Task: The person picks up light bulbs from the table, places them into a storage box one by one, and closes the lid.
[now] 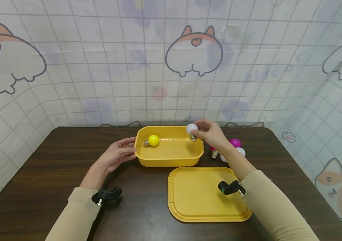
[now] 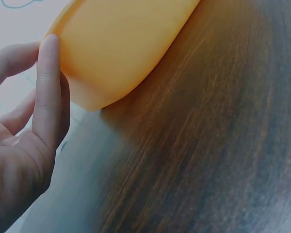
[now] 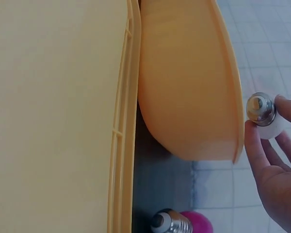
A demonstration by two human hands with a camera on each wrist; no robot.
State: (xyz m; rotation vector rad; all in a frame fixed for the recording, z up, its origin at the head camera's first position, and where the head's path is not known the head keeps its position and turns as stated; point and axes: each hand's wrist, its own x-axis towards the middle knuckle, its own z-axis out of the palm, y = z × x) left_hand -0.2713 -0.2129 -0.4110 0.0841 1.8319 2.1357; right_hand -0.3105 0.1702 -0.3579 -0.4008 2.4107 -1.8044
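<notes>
A white light bulb [image 1: 192,128] with a metal screw base is pinched between the thumb and fingers of my right hand [image 1: 209,133], over the right end of a yellow bin [image 1: 169,162]. Its base [image 3: 260,108] points toward the camera in the right wrist view, beside the bin's rim. My left hand [image 1: 117,154] touches the left end of the bin, its fingers fairly straight at the outer wall and rim [image 2: 54,46]. Inside the bin, a yellow light bulb [image 1: 153,140] lies on its side near the left end.
Several magenta and white bulbs [image 1: 235,143] lie on the dark wooden table [image 1: 140,204] right of the bin, partly behind my right forearm. A flat yellow tray [image 1: 201,194] lies in front of the bin. A patterned cloth [image 1: 158,67] hangs behind the table.
</notes>
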